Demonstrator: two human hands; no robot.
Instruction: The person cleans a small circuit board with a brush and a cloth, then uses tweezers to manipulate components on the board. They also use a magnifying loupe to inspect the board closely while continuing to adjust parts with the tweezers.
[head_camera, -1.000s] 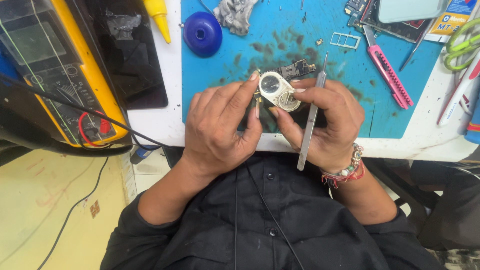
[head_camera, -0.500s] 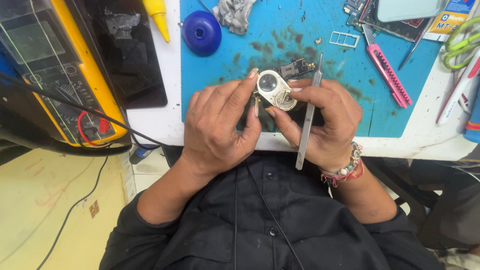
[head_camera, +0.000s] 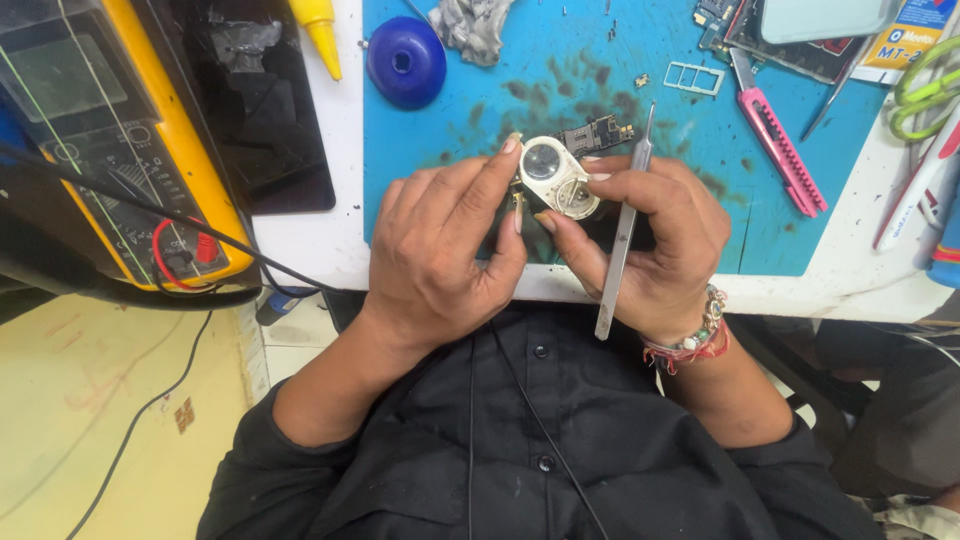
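Hidden or unclear: lower part of small silver part covered by fingertips of both hands; exact kind hard to make out, two round lens-like rings on a pale metal piece. Tiny circuit board just behind it, partly masked by the right forefinger. Top edge cuts off grey crumpled cloth, yellow nozzle and a flat device with pale screen. Right edge cuts off green-handled scissors and a white pen. Multimeter cropped at left, dial blurred.

Left hand: palm down, wrist resting at the bench edge, forefinger stretched to the top of the silver part, thumb pressed against its lower side; fingers narrow, pinching it.

Right hand: back of hand toward the camera, thumb and forefinger closed on the right side of the silver part, tweezers tucked along the hand, tip pointing away from the body, other end hanging over the bench edge. Beaded bracelet at the wrist.

Silver part, position: held between both hands, just above the near edge of the blue mat.

Around: blue round cap on the far left of the mat; pink utility knife lying diagonally to the right; small metal tray frame beyond the hands; dark stains across the mat centre.

Body: black buttoned shirt, thin black cord running down the front.
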